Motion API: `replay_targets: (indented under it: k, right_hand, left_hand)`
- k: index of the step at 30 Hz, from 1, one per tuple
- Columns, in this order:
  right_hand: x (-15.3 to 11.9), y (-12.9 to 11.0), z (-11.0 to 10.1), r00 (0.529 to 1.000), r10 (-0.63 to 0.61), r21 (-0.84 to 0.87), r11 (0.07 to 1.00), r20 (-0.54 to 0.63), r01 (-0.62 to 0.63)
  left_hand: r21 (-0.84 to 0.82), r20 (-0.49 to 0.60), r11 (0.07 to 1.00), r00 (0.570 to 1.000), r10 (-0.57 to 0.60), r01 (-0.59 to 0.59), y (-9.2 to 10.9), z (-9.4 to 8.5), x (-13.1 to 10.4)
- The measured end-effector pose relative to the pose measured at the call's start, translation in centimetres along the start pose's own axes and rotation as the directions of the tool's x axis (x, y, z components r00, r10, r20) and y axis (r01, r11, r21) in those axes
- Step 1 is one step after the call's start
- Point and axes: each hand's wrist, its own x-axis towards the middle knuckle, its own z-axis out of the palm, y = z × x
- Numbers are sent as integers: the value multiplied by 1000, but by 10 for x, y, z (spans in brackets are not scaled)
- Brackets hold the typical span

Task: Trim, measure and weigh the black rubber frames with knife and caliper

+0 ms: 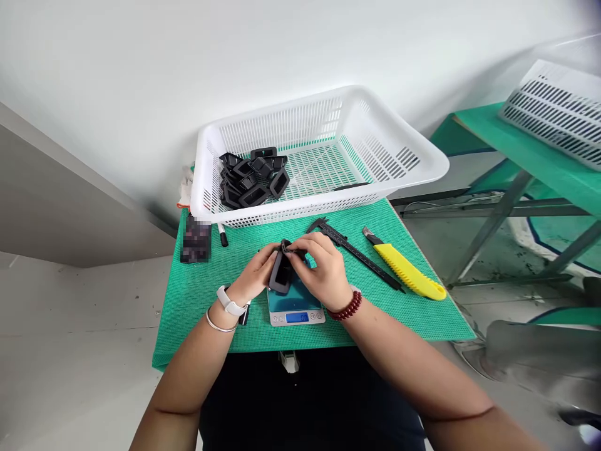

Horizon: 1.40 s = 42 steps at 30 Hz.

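Note:
Both hands hold a black rectangular frame-shaped part [280, 289], its long opening turned toward me. My left hand [256, 274] grips its left side, fingers closed around the edge. With thumb and fingertips, my right hand [322, 263] pinches the part's upper end; just what sits between those fingertips is hard to make out. Directly beneath is a small digital scale [297, 318] with a blue-green plate and a lit display that seems to read 0.0. Part of the plate is hidden by my hands and the black part.
Behind my hands stands a white slotted basket [300, 212] with several similar black parts [253, 178] at its left. A black caliper [366, 257] and a yellow utility knife [408, 270] lie to the right. A marker [223, 235] and a blurred dark item [196, 241] lie left on the green-covered table [188, 326].

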Motion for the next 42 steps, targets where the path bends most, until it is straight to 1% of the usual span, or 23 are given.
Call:
replay_targets:
  k: [2, 4, 6, 8, 10, 13, 14, 15, 17, 19, 21, 23, 26, 28, 29, 31, 33, 35, 36, 38, 40, 42]
  right_hand:
    - [0, 0, -1, 1000, -13, 31, 999, 19, 13]
    - [1, -2, -1, 990, -102, 94, 991, 100, 93]
    - [2, -4, -3, 967, -185, 144, 976, 174, 161]
    - [3, -5, -4, 958, -216, 159, 969, 190, 187]
    - [4, -3, -5, 975, -172, 117, 981, 141, 156]
    - [6, -1, -6, 1000, -16, 17, 1000, 14, 16]
    - [6, 0, -6, 1000, 16, 4, 1000, -8, -16]
    - [6, -1, -6, 1000, 20, 14, 1000, -1, -20]
    - [6, -2, -5, 995, -49, 91, 995, 87, 41]
    - [5, -5, -4, 972, -146, 180, 977, 186, 112]
    - [4, -7, -4, 953, -189, 208, 968, 235, 141]
    - [3, -7, -4, 966, -148, 157, 981, 213, 116]
    - [2, -3, -4, 996, 5, 19, 1000, 84, -7]
    - [2, -2, -4, 997, 73, -35, 997, 19, -73]
    - [2, -1, -4, 997, 77, -33, 997, 22, -76]
    - [1, -3, -2, 995, 19, 25, 999, 97, -22]
    - [-1, -5, -1, 978, -84, 102, 993, 193, 65]
    - [-2, -7, 0, 958, -152, 133, 984, 243, 122]
    - [-2, -7, 0, 958, -153, 122, 984, 241, 126]
    - [-1, -7, 0, 978, -93, 68, 994, 188, 82]
    - [0, -5, -2, 996, 1, 14, 1000, 91, -3]
    - [2, -4, -3, 996, 85, 14, 996, 0, -85]
  left_hand:
    - [13, 10, 1000, 1000, 6, -6, 1, 0, 0]
    - [19, 16, 999, 1000, 26, -26, 1, -2, -1]
    - [12, 22, 999, 999, 34, -34, 0, -4, -1]
    - [9, 15, 1000, 1000, 27, -27, 1, -4, -1]
    - [14, 2, 999, 1000, 30, -30, 1, -4, 0]
    - [31, 6, 999, 1000, 14, -14, 3, -1, 0]
    - [34, 8, 999, 1000, 7, -7, 3, -1, -1]
    - [34, 8, 999, 1000, 4, -4, 3, 0, -1]
    - [24, 4, 1000, 1000, 15, -15, 1, -1, -1]
    - [6, -2, 1000, 1000, 19, -19, -1, -3, 0]
    - [-8, -19, 1000, 1000, 6, -6, -2, -4, 0]
    - [-11, -43, 1000, 999, 8, -9, -2, -4, 1]
    - [0, -51, 1000, 998, 28, -28, 0, -2, 0]
    - [8, -53, 999, 998, 31, -31, 2, -1, 0]
    - [8, -55, 999, 998, 33, -33, 2, -1, 0]
    - [0, -66, 999, 997, 49, -49, 2, -2, 0]
    - [-5, -80, 998, 995, 66, -67, 1, -4, 0]
    - [-5, -98, 997, 993, 72, -73, 1, -5, 1]
    - [-4, -103, 997, 992, 72, -73, 0, -6, 1]
    - [1, -106, 998, 992, 67, -67, 0, -5, 1]
    - [9, -92, 998, 994, 55, -54, 0, -3, 1]
    - [9, -68, 999, 997, 37, -36, 1, -1, 0]
